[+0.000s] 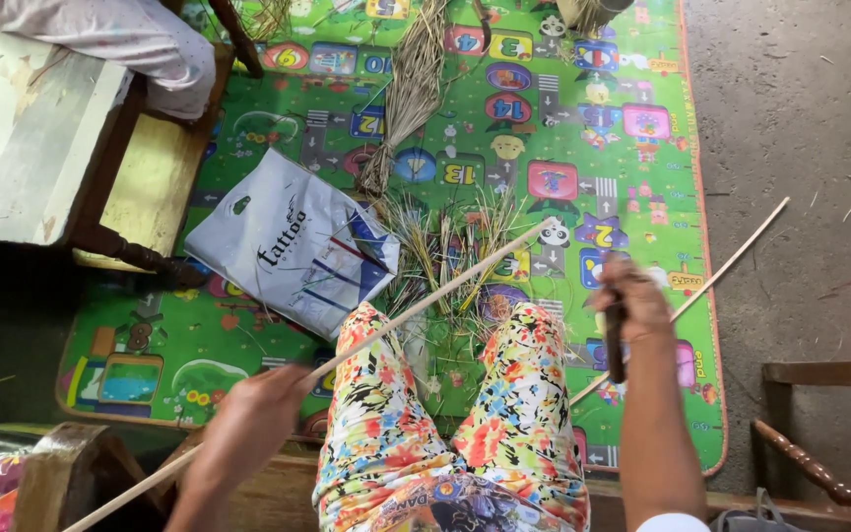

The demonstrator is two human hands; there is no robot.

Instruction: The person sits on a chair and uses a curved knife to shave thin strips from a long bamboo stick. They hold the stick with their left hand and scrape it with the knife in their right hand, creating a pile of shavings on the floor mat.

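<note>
Head view: the left hand [248,419] is clamped on a long cane strip [425,300] slanting across the floral-trousered knees [445,394], likely for support. The right hand [632,300] grips a dark-handled knife [615,345] and a second cane strip [731,261]. Shavings [445,246] and a white plastic bag [288,241] lie farther off on the green play mat [278,128].

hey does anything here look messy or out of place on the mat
Yes. Loose straw bits lie scattered over the mat just past the knees, beside a crumpled plastic bag. A straw bundle lies farther up. The left hand grips one thin stick, and the right hand holds a dark tool against another stick.
</note>
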